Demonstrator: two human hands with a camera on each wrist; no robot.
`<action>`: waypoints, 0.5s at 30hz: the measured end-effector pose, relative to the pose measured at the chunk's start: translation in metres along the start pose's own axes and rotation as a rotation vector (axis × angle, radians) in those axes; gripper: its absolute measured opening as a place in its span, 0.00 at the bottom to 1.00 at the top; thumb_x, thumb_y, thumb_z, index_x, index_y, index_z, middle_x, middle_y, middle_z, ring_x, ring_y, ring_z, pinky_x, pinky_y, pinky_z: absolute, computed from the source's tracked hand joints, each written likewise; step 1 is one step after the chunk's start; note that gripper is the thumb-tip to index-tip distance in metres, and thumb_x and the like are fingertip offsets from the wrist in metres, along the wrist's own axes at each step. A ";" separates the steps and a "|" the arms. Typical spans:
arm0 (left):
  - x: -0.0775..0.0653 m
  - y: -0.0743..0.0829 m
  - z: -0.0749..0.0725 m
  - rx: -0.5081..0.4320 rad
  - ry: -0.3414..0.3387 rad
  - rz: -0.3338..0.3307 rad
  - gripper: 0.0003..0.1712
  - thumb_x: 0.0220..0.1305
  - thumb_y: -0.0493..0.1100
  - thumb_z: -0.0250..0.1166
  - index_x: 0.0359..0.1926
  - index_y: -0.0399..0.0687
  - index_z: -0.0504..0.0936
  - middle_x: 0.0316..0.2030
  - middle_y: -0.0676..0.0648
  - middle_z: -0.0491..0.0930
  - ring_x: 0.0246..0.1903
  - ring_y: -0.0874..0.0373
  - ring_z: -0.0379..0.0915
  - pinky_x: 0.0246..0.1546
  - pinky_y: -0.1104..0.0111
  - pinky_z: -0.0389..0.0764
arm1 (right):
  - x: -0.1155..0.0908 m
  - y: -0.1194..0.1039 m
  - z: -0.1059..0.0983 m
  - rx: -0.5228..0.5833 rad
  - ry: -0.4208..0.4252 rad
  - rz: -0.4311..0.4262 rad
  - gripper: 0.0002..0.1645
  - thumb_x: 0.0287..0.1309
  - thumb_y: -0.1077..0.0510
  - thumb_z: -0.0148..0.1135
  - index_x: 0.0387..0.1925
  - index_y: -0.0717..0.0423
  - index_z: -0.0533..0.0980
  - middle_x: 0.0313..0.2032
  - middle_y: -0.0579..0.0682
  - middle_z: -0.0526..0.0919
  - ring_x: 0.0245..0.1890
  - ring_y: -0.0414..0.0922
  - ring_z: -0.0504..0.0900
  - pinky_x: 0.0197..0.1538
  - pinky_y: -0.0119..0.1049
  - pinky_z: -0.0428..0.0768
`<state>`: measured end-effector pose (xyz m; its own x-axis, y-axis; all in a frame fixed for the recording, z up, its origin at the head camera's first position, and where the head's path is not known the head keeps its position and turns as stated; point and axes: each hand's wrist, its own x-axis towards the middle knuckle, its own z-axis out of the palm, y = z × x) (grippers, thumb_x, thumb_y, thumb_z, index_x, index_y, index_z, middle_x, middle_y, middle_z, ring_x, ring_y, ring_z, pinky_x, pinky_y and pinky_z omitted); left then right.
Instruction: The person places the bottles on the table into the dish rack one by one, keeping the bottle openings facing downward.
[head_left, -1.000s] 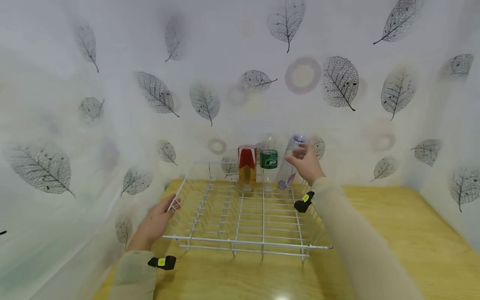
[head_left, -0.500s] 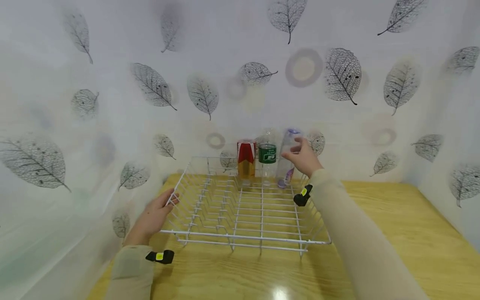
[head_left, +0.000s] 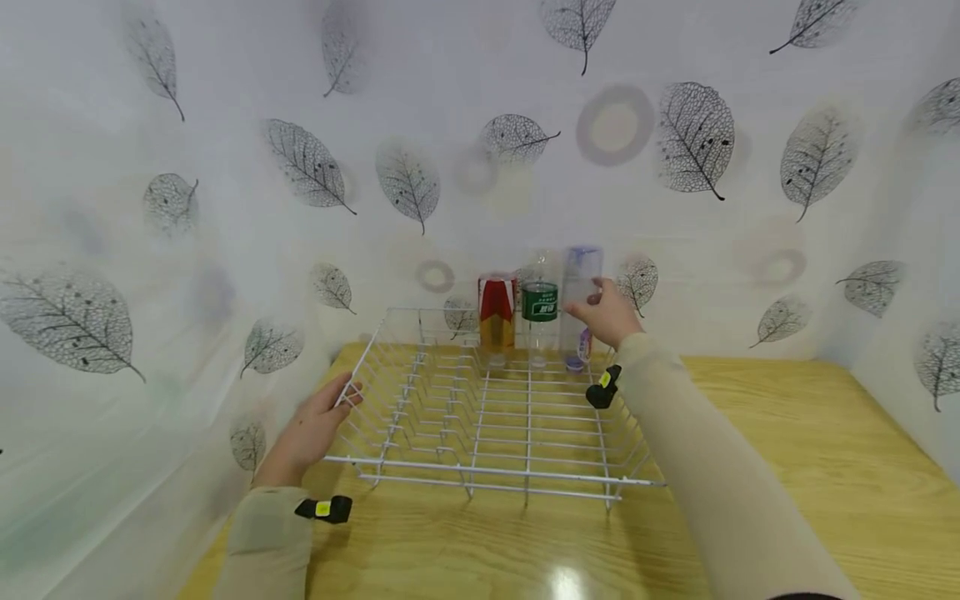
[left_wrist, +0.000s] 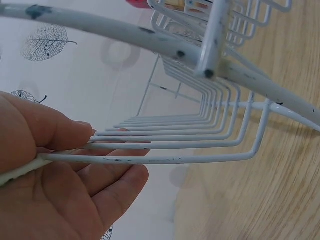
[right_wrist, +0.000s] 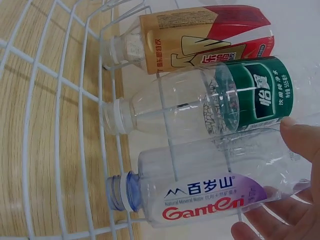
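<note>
A white wire dish rack (head_left: 527, 433) stands on the wooden table. My left hand (head_left: 311, 429) grips its left side; in the left wrist view the thumb (left_wrist: 65, 127) lies over the rim wire with the fingers beneath. At the rack's back right, my right hand (head_left: 609, 315) holds a clear plastic water bottle (right_wrist: 200, 185) upside down, its purple neck among the wires. Thumb and fingers sit on opposite sides of it. Just left, an upturned clear bottle with a green label (head_left: 539, 302) stands beside a red and gold drink bottle (head_left: 497, 312), also neck down.
A pale leaf-patterned sheet (head_left: 480, 192) hangs behind the rack and along both sides. The wooden table (head_left: 795, 467) extends to the right of the rack. Upright wire prongs (head_left: 450, 408) fill the rack's left half.
The bottle in my right hand has gone from leaning right to nearly upright, and that hand has shifted slightly left. My left hand keeps its grip on the rack.
</note>
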<state>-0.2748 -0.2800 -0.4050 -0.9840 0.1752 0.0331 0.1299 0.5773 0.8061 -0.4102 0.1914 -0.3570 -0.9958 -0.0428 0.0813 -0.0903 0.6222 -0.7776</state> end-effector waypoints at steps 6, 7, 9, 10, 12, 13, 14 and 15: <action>-0.003 -0.001 0.001 -0.005 -0.009 -0.001 0.34 0.82 0.38 0.42 0.81 0.41 0.42 0.72 0.33 0.62 0.70 0.36 0.59 0.70 0.38 0.54 | -0.008 0.007 -0.006 -0.030 -0.043 -0.010 0.56 0.70 0.41 0.59 0.81 0.57 0.38 0.71 0.68 0.62 0.68 0.66 0.65 0.66 0.63 0.68; -0.002 0.000 0.001 -0.007 -0.011 0.001 0.34 0.82 0.38 0.42 0.81 0.41 0.42 0.72 0.33 0.62 0.70 0.36 0.60 0.70 0.38 0.54 | -0.009 0.007 -0.008 -0.035 -0.045 -0.014 0.56 0.70 0.41 0.59 0.81 0.57 0.37 0.72 0.68 0.61 0.68 0.66 0.65 0.66 0.64 0.67; -0.001 0.001 0.001 -0.010 -0.009 -0.003 0.34 0.82 0.38 0.42 0.81 0.42 0.42 0.72 0.33 0.62 0.70 0.36 0.60 0.70 0.38 0.54 | -0.013 0.007 -0.014 -0.046 -0.047 -0.027 0.57 0.70 0.40 0.58 0.81 0.57 0.36 0.73 0.68 0.59 0.69 0.66 0.64 0.66 0.64 0.67; -0.001 0.002 0.000 -0.006 -0.007 -0.006 0.34 0.82 0.38 0.42 0.81 0.42 0.42 0.71 0.33 0.63 0.69 0.36 0.60 0.70 0.39 0.54 | -0.014 0.007 -0.016 -0.050 -0.043 -0.034 0.57 0.70 0.38 0.58 0.81 0.56 0.36 0.73 0.68 0.59 0.69 0.66 0.63 0.66 0.64 0.67; 0.000 0.004 -0.001 0.007 -0.002 -0.008 0.34 0.81 0.38 0.42 0.81 0.41 0.43 0.71 0.31 0.63 0.69 0.35 0.60 0.70 0.39 0.55 | -0.018 0.006 -0.022 -0.053 -0.039 -0.052 0.58 0.70 0.35 0.57 0.81 0.55 0.36 0.74 0.66 0.57 0.71 0.65 0.62 0.67 0.64 0.66; 0.000 0.004 -0.001 0.009 -0.003 -0.009 0.34 0.81 0.37 0.42 0.81 0.40 0.43 0.71 0.30 0.63 0.70 0.34 0.59 0.70 0.40 0.55 | -0.021 0.006 -0.025 -0.051 -0.036 -0.062 0.57 0.69 0.35 0.56 0.81 0.54 0.37 0.75 0.66 0.57 0.71 0.64 0.61 0.67 0.64 0.65; 0.000 0.005 -0.002 0.013 -0.003 -0.008 0.34 0.81 0.37 0.43 0.81 0.39 0.43 0.71 0.29 0.62 0.70 0.34 0.58 0.70 0.40 0.56 | -0.023 0.005 -0.027 -0.049 -0.036 -0.074 0.57 0.69 0.34 0.56 0.81 0.54 0.38 0.75 0.65 0.56 0.72 0.63 0.60 0.67 0.64 0.65; 0.000 0.005 -0.003 0.021 0.000 -0.007 0.34 0.81 0.38 0.43 0.80 0.38 0.43 0.71 0.29 0.61 0.70 0.33 0.57 0.70 0.40 0.56 | -0.027 0.005 -0.030 -0.045 -0.035 -0.086 0.57 0.68 0.32 0.55 0.82 0.53 0.39 0.75 0.64 0.56 0.72 0.63 0.59 0.68 0.64 0.64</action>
